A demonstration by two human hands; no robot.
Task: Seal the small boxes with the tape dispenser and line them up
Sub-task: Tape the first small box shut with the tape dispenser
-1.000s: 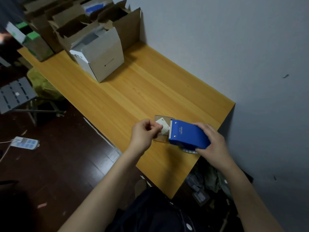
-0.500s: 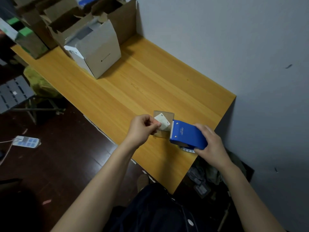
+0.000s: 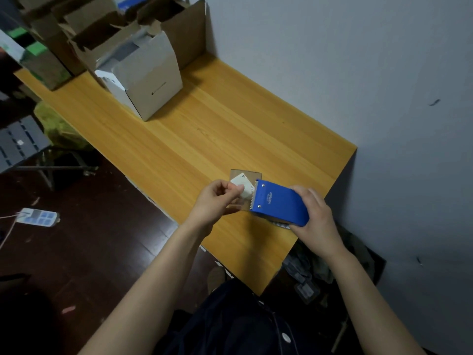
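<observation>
step: tape box shut | box (image 3: 249, 173) flat on desk (image 3: 230, 124), by its near edge | left hand (image 3: 217, 201) fingers pinch what looks like the tape end (image 3: 242, 204) | right hand (image 3: 317, 216) fingers wrap dispenser (image 3: 280, 202) | we keep tape taut, centre it, press down, then tear on the teeth

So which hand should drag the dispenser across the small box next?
Right. The right hand grips the tape dispenser beside the small box; the left hand pinches the tape end over it.

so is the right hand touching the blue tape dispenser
Touching. The head view shows the right hand gripping the rear of the blue tape dispenser, with no gap between them.
</observation>
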